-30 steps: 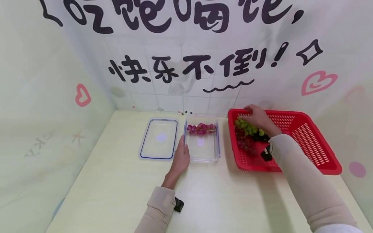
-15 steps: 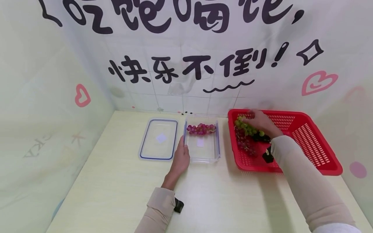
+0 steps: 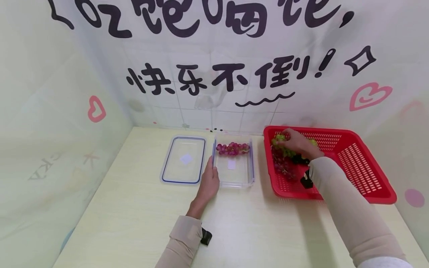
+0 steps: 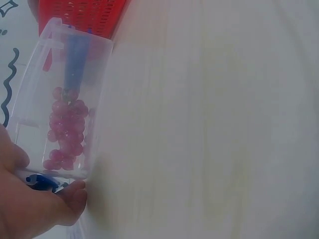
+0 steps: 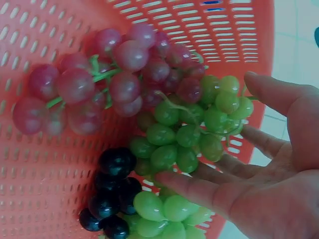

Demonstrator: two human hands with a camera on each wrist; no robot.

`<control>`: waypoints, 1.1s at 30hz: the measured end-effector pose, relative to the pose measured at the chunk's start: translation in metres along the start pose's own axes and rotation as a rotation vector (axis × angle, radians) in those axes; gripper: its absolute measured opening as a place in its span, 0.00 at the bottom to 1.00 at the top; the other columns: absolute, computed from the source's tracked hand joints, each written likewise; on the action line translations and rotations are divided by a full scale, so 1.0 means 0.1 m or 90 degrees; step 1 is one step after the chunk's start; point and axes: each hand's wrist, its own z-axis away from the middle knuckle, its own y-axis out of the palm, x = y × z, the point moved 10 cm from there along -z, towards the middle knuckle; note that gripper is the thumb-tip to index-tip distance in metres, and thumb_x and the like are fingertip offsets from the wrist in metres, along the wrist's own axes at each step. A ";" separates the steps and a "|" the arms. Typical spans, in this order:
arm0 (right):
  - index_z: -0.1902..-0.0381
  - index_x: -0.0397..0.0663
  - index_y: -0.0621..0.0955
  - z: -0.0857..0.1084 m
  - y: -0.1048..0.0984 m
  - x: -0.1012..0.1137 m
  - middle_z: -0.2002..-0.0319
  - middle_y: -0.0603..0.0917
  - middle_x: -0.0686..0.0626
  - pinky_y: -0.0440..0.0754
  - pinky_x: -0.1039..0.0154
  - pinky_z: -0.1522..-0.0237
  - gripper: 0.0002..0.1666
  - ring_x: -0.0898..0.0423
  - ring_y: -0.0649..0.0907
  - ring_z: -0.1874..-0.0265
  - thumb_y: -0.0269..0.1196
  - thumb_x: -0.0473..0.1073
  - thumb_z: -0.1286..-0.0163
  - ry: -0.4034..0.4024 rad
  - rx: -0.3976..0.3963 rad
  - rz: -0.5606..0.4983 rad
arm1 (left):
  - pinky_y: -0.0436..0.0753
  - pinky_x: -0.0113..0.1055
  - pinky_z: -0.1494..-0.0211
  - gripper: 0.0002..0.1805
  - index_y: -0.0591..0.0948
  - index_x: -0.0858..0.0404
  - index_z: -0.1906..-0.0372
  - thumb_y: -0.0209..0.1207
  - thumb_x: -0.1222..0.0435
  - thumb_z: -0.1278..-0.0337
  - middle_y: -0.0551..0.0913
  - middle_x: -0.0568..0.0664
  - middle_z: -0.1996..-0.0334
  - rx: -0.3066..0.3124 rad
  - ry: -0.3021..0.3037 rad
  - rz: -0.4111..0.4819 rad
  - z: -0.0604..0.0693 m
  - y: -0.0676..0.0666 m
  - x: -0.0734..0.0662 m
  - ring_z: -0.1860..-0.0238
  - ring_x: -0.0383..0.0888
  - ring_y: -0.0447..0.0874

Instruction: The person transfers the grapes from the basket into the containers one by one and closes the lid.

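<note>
In the head view my left hand (image 3: 208, 183) holds the left wall of a clear food container (image 3: 233, 175). A bunch of pink-red grapes (image 3: 233, 149) lies across the container's back end. In the left wrist view, my digits lie around a blue latch (image 4: 42, 182) on the near wall. My right hand (image 3: 298, 143) is inside a red plastic basket (image 3: 342, 186). Its fingers are extended and spread against a green grape bunch (image 5: 187, 134), the thumb near the stem. Red grapes (image 5: 124, 87), black grapes (image 5: 105, 203) and more green grapes (image 5: 164, 211) lie beside it.
A clear lid with a blue seal (image 3: 183, 160) lies flat left of the container. The basket's perforated sides rise around the right hand. A printed sheet (image 3: 187, 108) hangs behind the pale table (image 3: 241, 230).
My right hand first drew slightly right, then came back over the green bunch and covers more of it. Green grapes now show right of the hand. The left hand keeps its hold.
</note>
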 end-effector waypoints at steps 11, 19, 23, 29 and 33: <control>0.27 0.42 0.60 -0.04 0.10 -0.06 0.38 0.69 0.35 0.81 0.41 0.44 0.44 0.38 0.72 0.43 0.66 0.52 0.33 0.001 -0.005 -0.015 | 0.53 0.54 0.22 0.29 0.48 0.68 0.22 0.35 0.67 0.21 0.52 0.65 0.23 -0.001 0.001 0.000 0.00 0.00 -0.02 0.23 0.60 0.49; 0.26 0.44 0.64 -0.06 0.08 -0.09 0.42 0.72 0.36 0.84 0.48 0.50 0.44 0.40 0.73 0.47 0.67 0.52 0.34 -0.011 -0.026 0.034 | 0.54 0.54 0.22 0.29 0.48 0.69 0.22 0.35 0.67 0.21 0.53 0.65 0.24 -0.006 -0.003 -0.007 0.01 0.00 -0.01 0.23 0.61 0.51; 0.28 0.47 0.67 -0.08 0.08 -0.10 0.43 0.73 0.38 0.83 0.51 0.50 0.40 0.42 0.73 0.47 0.66 0.51 0.33 -0.028 -0.029 0.037 | 0.54 0.54 0.22 0.29 0.48 0.68 0.22 0.35 0.67 0.21 0.53 0.65 0.23 -0.003 -0.003 -0.007 0.02 0.01 -0.01 0.23 0.61 0.50; 0.29 0.48 0.70 -0.09 0.09 -0.08 0.40 0.72 0.38 0.83 0.49 0.48 0.37 0.42 0.72 0.44 0.67 0.50 0.34 -0.048 -0.026 0.018 | 0.54 0.55 0.23 0.29 0.48 0.68 0.22 0.35 0.67 0.21 0.53 0.66 0.23 -0.004 -0.001 0.000 0.02 0.00 -0.01 0.23 0.61 0.50; 0.29 0.48 0.70 -0.09 0.09 -0.08 0.41 0.72 0.38 0.83 0.54 0.52 0.36 0.42 0.72 0.46 0.65 0.49 0.32 -0.052 -0.022 0.011 | 0.54 0.54 0.22 0.29 0.47 0.68 0.22 0.35 0.67 0.21 0.52 0.65 0.23 -0.003 -0.002 0.000 0.02 0.00 -0.01 0.23 0.61 0.50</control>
